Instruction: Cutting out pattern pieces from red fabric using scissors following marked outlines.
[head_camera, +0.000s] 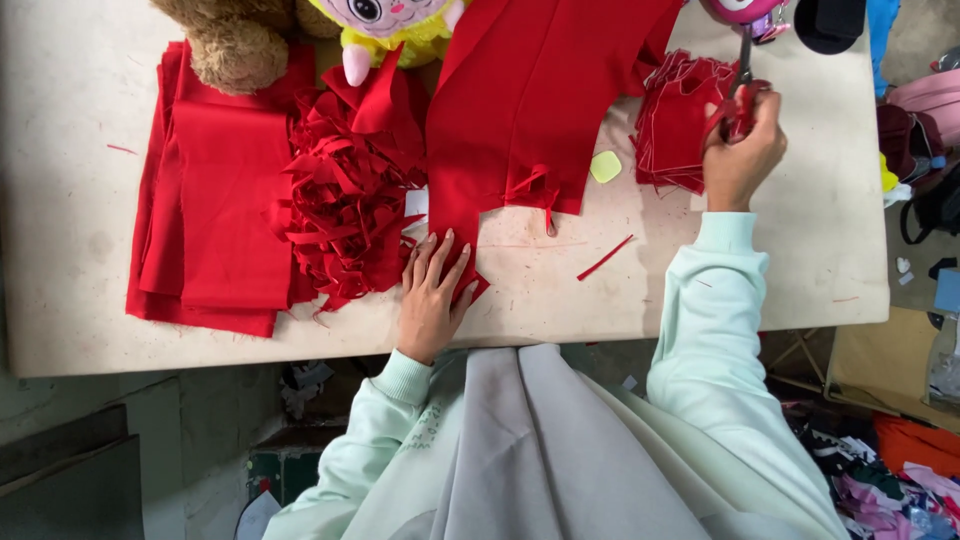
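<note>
My left hand (434, 292) lies flat, fingers apart, on the near end of a long red cloth piece (520, 110) that runs up the middle of the table. My right hand (742, 152) is closed around the red handles of a pair of scissors (742, 85), blades pointing away from me, over a stack of small cut red pieces (675, 120). A pale yellow template (605, 166) lies between the cloth and that stack. A thin red strip (604, 258) lies near the table's front.
A folded red fabric pile (215, 200) lies at left, with a heap of red scraps (350, 190) beside it. A brown plush toy (235, 40) and a yellow plush toy (390, 25) sit at the far edge. The pale table (820, 230) ends at right, clutter beyond.
</note>
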